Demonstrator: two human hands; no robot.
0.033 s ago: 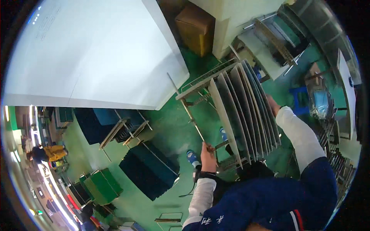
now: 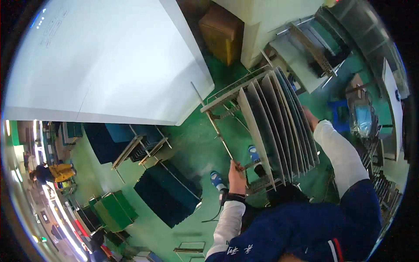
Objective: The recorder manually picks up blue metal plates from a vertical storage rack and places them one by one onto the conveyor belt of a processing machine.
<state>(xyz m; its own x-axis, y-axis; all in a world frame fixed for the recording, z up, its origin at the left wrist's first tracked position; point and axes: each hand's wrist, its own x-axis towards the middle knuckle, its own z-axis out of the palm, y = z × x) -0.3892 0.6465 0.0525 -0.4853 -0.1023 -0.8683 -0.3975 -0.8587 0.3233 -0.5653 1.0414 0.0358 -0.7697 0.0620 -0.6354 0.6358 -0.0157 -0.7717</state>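
A metal rack [image 2: 227, 97] stands in front of me, holding several thin grey panels [image 2: 273, 131] upright side by side. My left hand [image 2: 237, 178] is closed around the metal rod [image 2: 223, 140] along the rack's left side, near its close end. On the opposite side, my right hand [image 2: 310, 118] is at the outermost panels, and its fingers are hidden behind them. Both arms are spread around the rack. Below it, blue slippers [image 2: 216, 179] show on my feet.
A large white board [image 2: 109, 61] fills the upper left. Racks with dark sheets [image 2: 168, 192] and green sheets [image 2: 115, 212] stand on the left. A brown box [image 2: 221, 32], another rack [image 2: 312, 50] and a blue stool [image 2: 338, 114] lie beyond. A person [image 2: 54, 173] is far left.
The rack has shifted very slightly to the right, and my hands have kept their places on it.
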